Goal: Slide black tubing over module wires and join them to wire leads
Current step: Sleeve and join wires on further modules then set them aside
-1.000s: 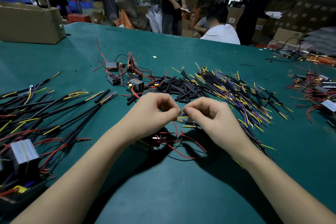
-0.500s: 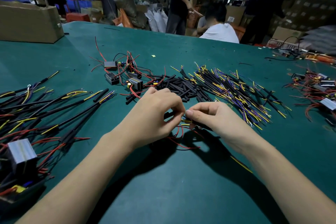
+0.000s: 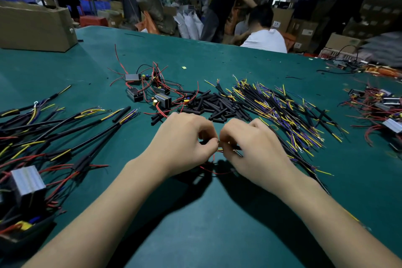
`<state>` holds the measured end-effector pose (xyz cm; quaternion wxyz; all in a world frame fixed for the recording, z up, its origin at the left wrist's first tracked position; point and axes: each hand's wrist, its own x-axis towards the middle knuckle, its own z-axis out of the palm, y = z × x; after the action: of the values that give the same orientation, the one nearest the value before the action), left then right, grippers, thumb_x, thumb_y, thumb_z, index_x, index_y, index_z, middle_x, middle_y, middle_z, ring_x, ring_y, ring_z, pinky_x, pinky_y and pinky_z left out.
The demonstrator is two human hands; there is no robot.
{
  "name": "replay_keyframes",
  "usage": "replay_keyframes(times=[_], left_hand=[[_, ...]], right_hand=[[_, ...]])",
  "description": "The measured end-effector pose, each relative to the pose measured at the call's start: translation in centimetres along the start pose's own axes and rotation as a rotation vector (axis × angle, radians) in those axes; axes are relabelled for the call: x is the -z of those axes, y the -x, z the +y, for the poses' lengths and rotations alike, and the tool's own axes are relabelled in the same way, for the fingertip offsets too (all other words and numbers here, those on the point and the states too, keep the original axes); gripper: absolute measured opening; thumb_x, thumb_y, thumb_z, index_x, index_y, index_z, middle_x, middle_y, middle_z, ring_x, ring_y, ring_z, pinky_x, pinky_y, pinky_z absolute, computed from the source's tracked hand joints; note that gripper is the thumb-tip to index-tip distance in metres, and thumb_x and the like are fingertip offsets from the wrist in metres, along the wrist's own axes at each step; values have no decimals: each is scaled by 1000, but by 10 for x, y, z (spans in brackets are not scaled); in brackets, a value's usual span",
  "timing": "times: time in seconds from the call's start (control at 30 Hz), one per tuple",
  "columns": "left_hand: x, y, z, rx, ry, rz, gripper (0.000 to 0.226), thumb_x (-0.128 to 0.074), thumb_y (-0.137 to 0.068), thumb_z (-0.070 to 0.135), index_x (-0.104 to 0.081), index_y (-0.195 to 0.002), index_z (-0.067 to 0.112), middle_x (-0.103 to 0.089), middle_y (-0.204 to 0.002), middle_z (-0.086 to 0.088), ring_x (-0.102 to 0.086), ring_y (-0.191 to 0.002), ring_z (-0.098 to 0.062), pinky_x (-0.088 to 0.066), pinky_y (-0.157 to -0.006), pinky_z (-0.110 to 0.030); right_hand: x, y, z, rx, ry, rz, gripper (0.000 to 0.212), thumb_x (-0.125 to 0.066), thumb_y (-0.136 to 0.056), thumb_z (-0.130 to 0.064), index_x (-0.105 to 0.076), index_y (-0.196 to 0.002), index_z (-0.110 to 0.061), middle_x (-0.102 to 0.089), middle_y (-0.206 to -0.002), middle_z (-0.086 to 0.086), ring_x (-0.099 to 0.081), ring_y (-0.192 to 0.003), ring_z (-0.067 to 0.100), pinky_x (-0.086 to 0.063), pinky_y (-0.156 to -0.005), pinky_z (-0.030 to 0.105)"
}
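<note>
**Both hands pinch fine wires together over the green tabletop**

The person's left hand [image 3: 182, 143] and right hand [image 3: 252, 150] meet knuckle to knuckle just above the dark green felt-covered tabletop [image 3: 206, 224]. Each grip is pressed together: the left hand's fingertips [image 3: 212, 140] pinch a thin wire end, and the right hand's curled fingers pinch a yellow-and-black wire lead [image 3: 236, 150] that pokes out beneath them. The 2 pinches touch at the middle. A thin red module wire [image 3: 214, 172] loops on the tabletop just under the hands; the module it belongs to is hidden beneath the left hand.

Just beyond the hands lies a heap of short black tubing pieces [image 3: 208, 104]. To its right spreads a pile of black-sleeved leads with yellow and purple ends [image 3: 282, 111]. Behind the tubing on the left sit several small grey modules with red wires [image 3: 152, 93]. At the left edge lie long joined black-sleeved assemblies [image 3: 65, 128] and a ribbed silver module [image 3: 27, 180]. A brown cardboard box [image 3: 34, 26] stands at the far left. Another tangle of red-wired modules [image 3: 378, 111] lies at the right edge.
</note>
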<state>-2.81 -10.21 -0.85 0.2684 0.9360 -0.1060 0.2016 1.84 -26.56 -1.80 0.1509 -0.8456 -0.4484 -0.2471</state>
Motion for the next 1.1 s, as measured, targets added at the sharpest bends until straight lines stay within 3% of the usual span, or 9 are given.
replay_keyframes(times=[0.13, 0.2, 0.27, 0.37, 0.47, 0.6, 0.7, 0.83, 1.1], left_hand=[[-4, -4, -3, 216, 107, -53, 25, -54, -75, 38, -65, -65, 18, -66, -64, 4, -58, -66, -14, -47, -70, -28], [-2, -7, -8, 394, 285, -119, 24, -65, -78, 29, -68, -65, 9, -58, -58, -1, -45, -55, -13, -39, -59, -25], [1, -8, -11, 432, 347, -172, 22, -67, -80, 24, -68, -66, 7, -59, -60, -5, -43, -55, -13, -38, -58, -26], [-1, -4, -8, 238, 163, -114, 12, -65, -83, 24, -64, -71, 24, -69, -71, 4, -61, -70, -10, -48, -77, -28], [-4, -2, -2, 113, 1, -81, 5, -63, -83, 30, -59, -86, 31, -66, -73, 11, -61, -84, -14, -42, -91, -37], [-3, -1, -4, 20, -110, -19, 10, -60, -84, 32, -50, -83, 32, -64, -78, 12, -61, -88, -11, -34, -90, -35], [-3, 0, -3, -128, -185, 60, 10, -62, -84, 27, -53, -82, 25, -62, -76, 10, -60, -82, -16, -36, -82, -39], [-5, -2, -5, -312, -386, 164, 6, -63, -78, 18, -61, -73, 17, -60, -69, 3, -58, -69, -23, -35, -68, -35], [-11, -2, -7, -329, -417, 161, 15, -61, -82, 24, -64, -68, 19, -61, -69, 4, -57, -70, -22, -38, -69, -36]], right_hand=[[-5, -2, -6, 175, 348, 41, 16, -68, -68, -3, -56, -73, -13, -54, -69, 4, -49, -56, 25, -39, -57, 32], [-10, -4, -8, 164, 369, 79, 15, -68, -73, -2, -57, -72, -12, -54, -68, 5, -50, -57, 25, -39, -57, 32], [-13, -3, -9, 82, 249, 89, 10, -65, -79, -5, -59, -73, -10, -57, -69, 6, -52, -59, 27, -41, -58, 34], [-13, 1, -3, -106, -39, 26, 7, -63, -86, -13, -61, -81, -10, -61, -77, 0, -57, -66, 25, -42, -67, 37], [-13, 4, 4, -236, -311, -33, 7, -63, -88, -14, -61, -81, -16, -60, -76, -6, -57, -71, 17, -46, -70, 38], [-12, 0, 4, -356, -581, -10, 16, -64, -88, -11, -62, -75, -20, -61, -68, -11, -54, -65, 1, -41, -62, 16], [-11, -1, 8, -412, -687, -20, 12, -63, -89, -13, -64, -77, -17, -64, -73, -3, -56, -67, 26, -45, -62, 37], [-9, 0, 11, -436, -753, -48, 12, -63, -90, -15, -64, -78, -16, -67, -80, 6, -51, -65, 23, -47, -66, 45], [-7, 1, 11, -289, -489, -30, 13, -65, -86, -8, -62, -77, -16, -62, -73, -7, -56, -70, 5, -38, -65, 12]])
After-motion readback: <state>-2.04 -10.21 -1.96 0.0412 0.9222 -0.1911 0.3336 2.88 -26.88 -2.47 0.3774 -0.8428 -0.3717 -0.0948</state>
